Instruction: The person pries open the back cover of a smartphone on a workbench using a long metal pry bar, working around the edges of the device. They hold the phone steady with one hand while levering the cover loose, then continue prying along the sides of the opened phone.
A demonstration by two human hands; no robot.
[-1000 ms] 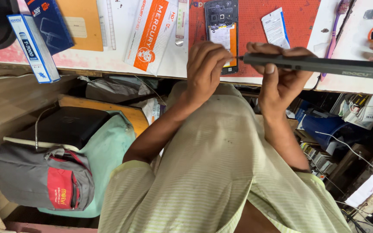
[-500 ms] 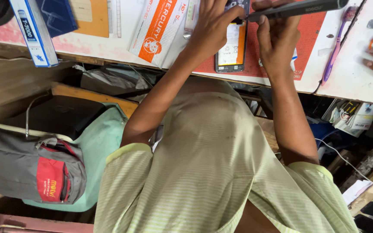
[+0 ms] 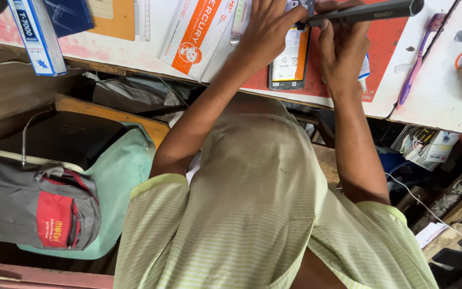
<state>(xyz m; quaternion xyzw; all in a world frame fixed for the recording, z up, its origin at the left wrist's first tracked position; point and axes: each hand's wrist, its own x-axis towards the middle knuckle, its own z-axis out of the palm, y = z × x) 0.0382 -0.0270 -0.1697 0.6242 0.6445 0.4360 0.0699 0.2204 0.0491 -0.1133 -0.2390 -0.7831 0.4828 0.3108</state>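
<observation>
1. I see the shirt (image 3: 252,214) in pale green with thin white stripes.
2. My mat (image 3: 386,48) is red; the table (image 3: 434,101) around it is white.
3. The tool (image 3: 370,10) I grip is dark grey.
4. The toothbrush (image 3: 418,59) is purple.
5. The carton (image 3: 199,32) is orange and white.
6. The bag (image 3: 33,203) is grey with a red patch, on a mint-green cover (image 3: 118,176).
7. The box (image 3: 36,32) is blue and white.

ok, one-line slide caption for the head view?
Left hand steadies an opened phone on a red mat while right hand holds a dark pen-shaped tool.
</observation>
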